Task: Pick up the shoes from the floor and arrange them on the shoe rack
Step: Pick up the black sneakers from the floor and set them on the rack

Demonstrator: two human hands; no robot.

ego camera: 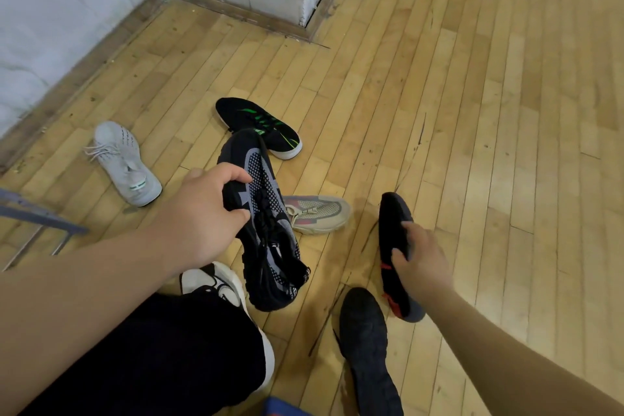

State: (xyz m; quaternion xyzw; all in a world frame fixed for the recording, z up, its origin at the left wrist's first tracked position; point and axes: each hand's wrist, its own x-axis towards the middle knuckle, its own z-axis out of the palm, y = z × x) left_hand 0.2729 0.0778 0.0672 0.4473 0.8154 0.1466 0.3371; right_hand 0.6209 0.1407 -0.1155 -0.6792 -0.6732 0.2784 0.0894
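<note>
Above the dark trouser leg (162,358), clasps the grey knit shoe (270,230) in the left grip (202,216), clear of the floor (472,111), a red-trimmed black shoe (393,233) in the right grip (422,263): pick-up step, rack carry next.

Wood plank floor (472,111). Beige shoe (320,214) on sole, mid-floor. Black-green shoe (260,127) beyond beige shoe, near, upright. White shoe (123,162) well left of beige shoe, laces loose. Dark shoe (368,348) nearer camera than beige shoe, slightly right.
</note>
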